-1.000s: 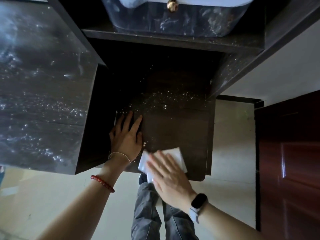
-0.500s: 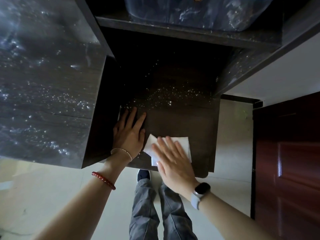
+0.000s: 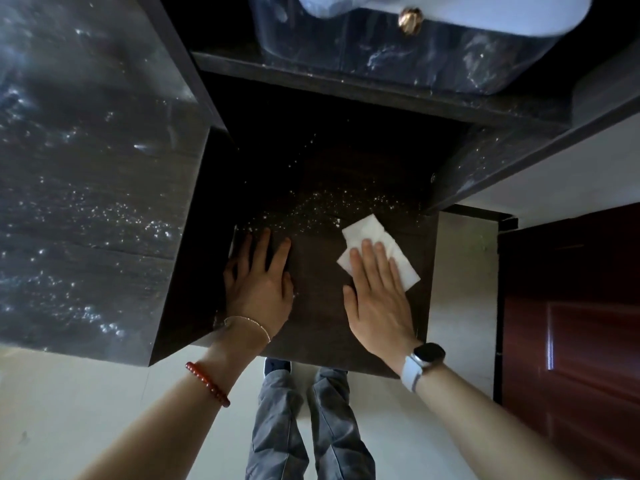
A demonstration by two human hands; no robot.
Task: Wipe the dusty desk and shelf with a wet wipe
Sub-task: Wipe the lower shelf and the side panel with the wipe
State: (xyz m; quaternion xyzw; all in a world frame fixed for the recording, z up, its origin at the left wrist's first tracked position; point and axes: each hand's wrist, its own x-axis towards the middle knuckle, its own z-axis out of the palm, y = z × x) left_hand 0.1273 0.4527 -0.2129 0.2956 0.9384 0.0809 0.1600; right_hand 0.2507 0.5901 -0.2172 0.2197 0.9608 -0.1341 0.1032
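The right hand (image 3: 379,296) is pressing flat, fingers straight, on the wet wipe (image 3: 375,249), far right on the dusty shelf (image 3: 322,306). The left hand (image 3: 258,277) is resting spread beside it. The wipe is looking soft, thin and light, so pressing its middle is probably working best.

We look steeply down from a single head-worn wide-angle camera, close over the dark shelf (image 3: 322,306), with our own legs (image 3: 311,427) at 6 o'clock and the door (image 3: 571,341) at 3 o'clock.
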